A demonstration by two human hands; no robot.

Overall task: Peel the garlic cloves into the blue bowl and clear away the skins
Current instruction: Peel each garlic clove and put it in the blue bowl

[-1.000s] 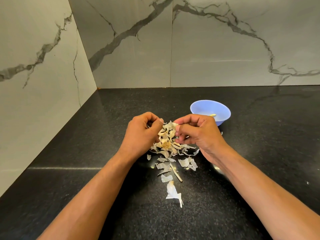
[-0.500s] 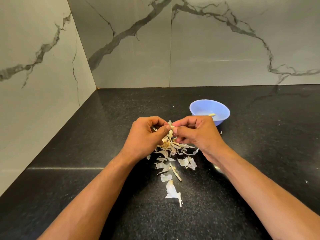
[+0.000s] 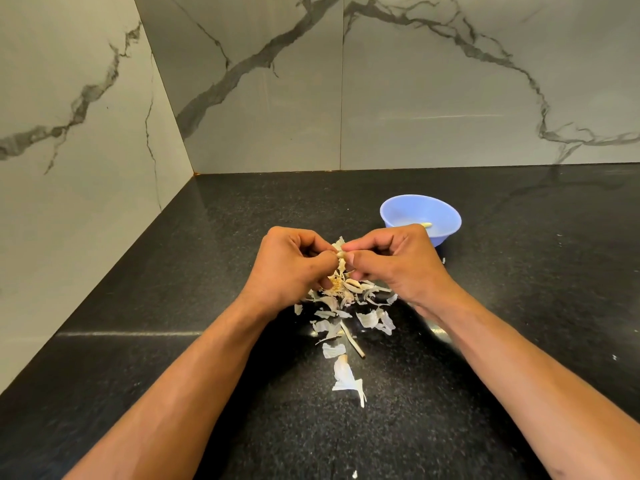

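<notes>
At the centre of the frame my two hands meet over one small garlic clove (image 3: 341,253). My left hand (image 3: 294,268) has its fingers curled in and its thumb pressed against the clove from the left; my right hand (image 3: 394,261) does the same from the right, thumb and forefinger closed on the clove's other end, so each grip is tight and pinching, with the other fingers folded into the palm. A strip of papery skin sticks up behind the clove between my fingertips. Whether the clove is already bare I cannot tell, since my fingers cover most of it.

Just below my hands, partly hidden by them, lies the root end of the garlic bulb (image 3: 335,289), brownish and ragged, in the thickest part of a heap of garlic skins (image 3: 372,318). The skins trail from there toward the lower middle of the frame, where one larger curled piece (image 3: 344,377) lies apart from the rest, and a thin dry stalk (image 3: 351,342) lies slantwise among them.

To the upper right of my right hand, near it, stands the blue bowl (image 3: 398,213), with a pale peeled clove (image 3: 426,224) showing inside above my knuckles. Everything rests on a black speckled worktop (image 3: 173,358), which runs back into a corner of grey-veined marble wall (image 3: 259,81).
</notes>
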